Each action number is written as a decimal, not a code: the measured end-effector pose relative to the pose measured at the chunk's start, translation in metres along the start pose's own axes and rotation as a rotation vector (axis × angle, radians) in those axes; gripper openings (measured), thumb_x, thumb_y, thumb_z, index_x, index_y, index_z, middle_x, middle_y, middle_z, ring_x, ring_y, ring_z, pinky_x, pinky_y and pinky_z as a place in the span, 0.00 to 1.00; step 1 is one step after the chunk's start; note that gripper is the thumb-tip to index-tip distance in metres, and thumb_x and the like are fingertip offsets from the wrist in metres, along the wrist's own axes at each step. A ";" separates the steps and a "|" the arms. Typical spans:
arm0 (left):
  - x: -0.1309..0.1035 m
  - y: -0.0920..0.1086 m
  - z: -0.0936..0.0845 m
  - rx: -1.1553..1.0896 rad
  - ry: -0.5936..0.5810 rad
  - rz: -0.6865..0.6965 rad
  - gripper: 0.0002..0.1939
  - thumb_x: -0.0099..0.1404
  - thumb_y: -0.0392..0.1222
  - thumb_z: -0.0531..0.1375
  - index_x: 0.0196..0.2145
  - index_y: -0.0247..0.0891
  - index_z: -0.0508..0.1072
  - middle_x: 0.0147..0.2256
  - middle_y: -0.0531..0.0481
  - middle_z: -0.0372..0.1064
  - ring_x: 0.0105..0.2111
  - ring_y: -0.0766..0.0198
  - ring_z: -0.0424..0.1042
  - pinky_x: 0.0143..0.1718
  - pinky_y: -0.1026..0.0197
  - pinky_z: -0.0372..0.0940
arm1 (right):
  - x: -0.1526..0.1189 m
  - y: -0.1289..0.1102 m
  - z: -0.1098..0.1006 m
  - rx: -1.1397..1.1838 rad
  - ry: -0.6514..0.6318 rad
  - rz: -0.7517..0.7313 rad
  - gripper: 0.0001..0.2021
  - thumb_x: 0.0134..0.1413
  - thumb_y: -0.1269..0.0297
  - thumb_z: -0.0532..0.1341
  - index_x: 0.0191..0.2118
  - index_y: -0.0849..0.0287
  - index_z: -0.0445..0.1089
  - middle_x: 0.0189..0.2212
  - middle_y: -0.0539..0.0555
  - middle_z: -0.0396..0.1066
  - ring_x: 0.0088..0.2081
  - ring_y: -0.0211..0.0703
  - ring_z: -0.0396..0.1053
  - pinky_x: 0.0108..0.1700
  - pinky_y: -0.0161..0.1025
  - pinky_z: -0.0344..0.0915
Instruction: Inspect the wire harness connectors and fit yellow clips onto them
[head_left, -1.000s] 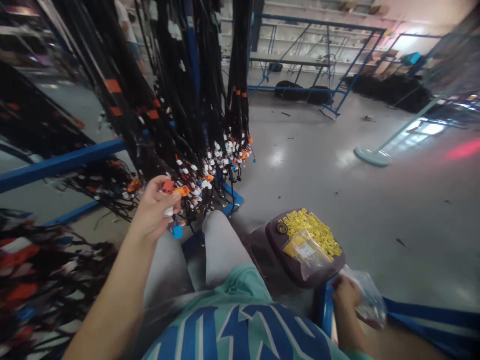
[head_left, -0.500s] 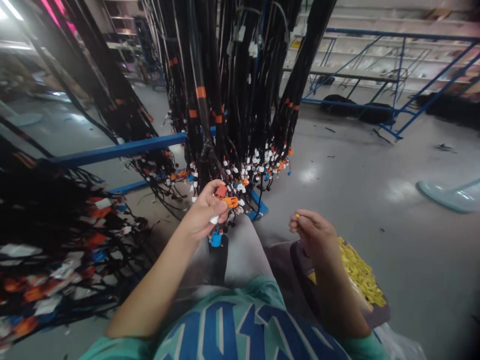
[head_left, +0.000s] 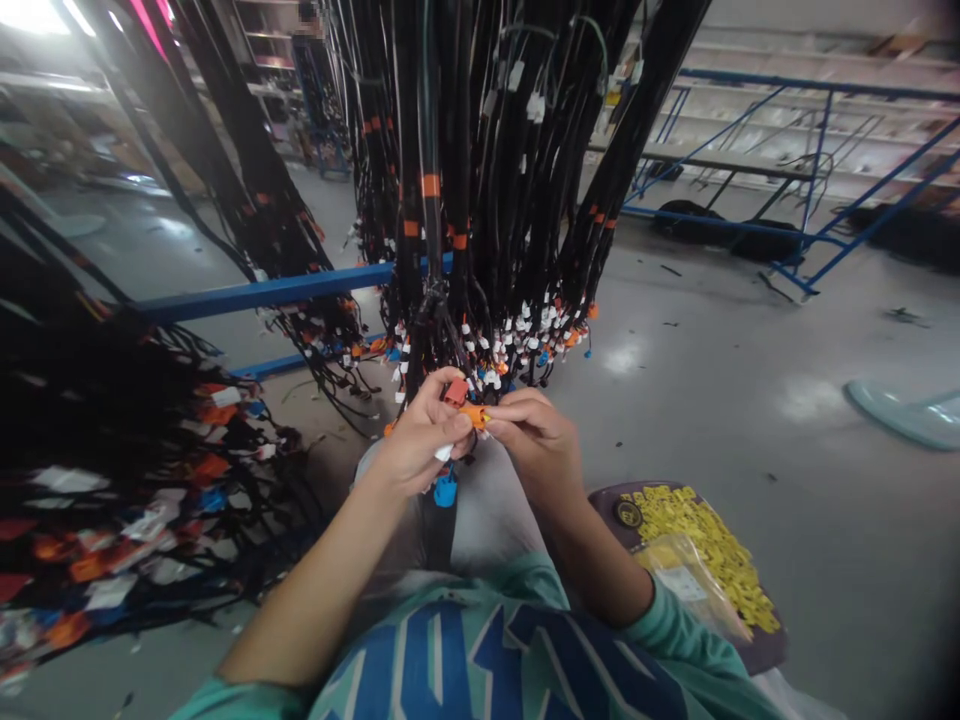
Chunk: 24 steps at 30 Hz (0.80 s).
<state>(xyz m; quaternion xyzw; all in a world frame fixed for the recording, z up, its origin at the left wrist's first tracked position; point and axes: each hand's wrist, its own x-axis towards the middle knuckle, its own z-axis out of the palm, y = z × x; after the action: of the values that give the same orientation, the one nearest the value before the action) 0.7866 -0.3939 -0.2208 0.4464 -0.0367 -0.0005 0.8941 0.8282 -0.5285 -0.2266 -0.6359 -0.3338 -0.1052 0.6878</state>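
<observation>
My left hand (head_left: 429,432) is closed around an orange connector (head_left: 474,415), with a red connector (head_left: 455,391) beside it at the fingertips. A white connector (head_left: 443,453) shows under the thumb, and a blue connector (head_left: 445,489) hangs below the hand. My right hand (head_left: 541,440) pinches a small yellow piece (head_left: 487,419) against the open end of the orange connector. Behind both hands hangs a thick bundle of black cables (head_left: 517,200) with many white, orange and blue connectors at its lower ends.
At my right, a dark stool (head_left: 766,650) bears many yellow pieces (head_left: 701,535), a plastic bag (head_left: 686,580) and a black roll. More cable bundles hang at left over a blue bar (head_left: 277,291). A blue frame (head_left: 821,170) stands back right.
My right hand has moved left and forward from beside the stool, bringing the yellow piece to the orange connector. The stool top is now less covered by my arm. The view has shifted slightly.
</observation>
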 end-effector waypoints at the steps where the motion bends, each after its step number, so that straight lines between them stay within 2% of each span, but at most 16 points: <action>1: 0.000 0.000 0.000 -0.001 -0.002 0.000 0.30 0.44 0.40 0.70 0.39 0.42 0.56 0.18 0.64 0.59 0.12 0.75 0.60 0.13 0.74 0.53 | 0.000 0.000 0.000 -0.005 -0.001 0.000 0.08 0.46 0.73 0.63 0.30 0.52 0.75 0.26 0.48 0.70 0.31 0.35 0.67 0.35 0.35 0.64; 7: -0.001 -0.001 0.001 -0.007 0.017 0.019 0.30 0.43 0.37 0.70 0.39 0.41 0.57 0.22 0.63 0.60 0.12 0.77 0.59 0.12 0.74 0.54 | -0.001 -0.002 -0.002 0.014 -0.034 0.054 0.08 0.45 0.73 0.64 0.29 0.51 0.75 0.26 0.47 0.70 0.30 0.35 0.67 0.34 0.34 0.64; 15: -0.001 0.002 -0.001 0.041 -0.019 0.013 0.30 0.45 0.37 0.70 0.40 0.42 0.56 0.19 0.62 0.61 0.12 0.76 0.58 0.13 0.74 0.53 | 0.001 -0.005 -0.002 0.098 -0.033 0.106 0.07 0.41 0.74 0.65 0.25 0.53 0.74 0.24 0.47 0.68 0.28 0.33 0.66 0.31 0.32 0.63; 24: -0.001 0.003 0.001 0.038 -0.026 0.009 0.30 0.44 0.38 0.70 0.40 0.41 0.57 0.19 0.62 0.61 0.12 0.76 0.59 0.13 0.74 0.53 | -0.003 -0.006 -0.003 -0.084 -0.042 -0.042 0.05 0.49 0.72 0.60 0.30 0.54 0.73 0.27 0.49 0.70 0.30 0.36 0.67 0.32 0.34 0.64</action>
<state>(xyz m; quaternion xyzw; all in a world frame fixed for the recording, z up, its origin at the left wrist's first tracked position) 0.7858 -0.3924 -0.2178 0.4633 -0.0504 -0.0016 0.8848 0.8235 -0.5331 -0.2232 -0.6591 -0.3568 -0.1204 0.6510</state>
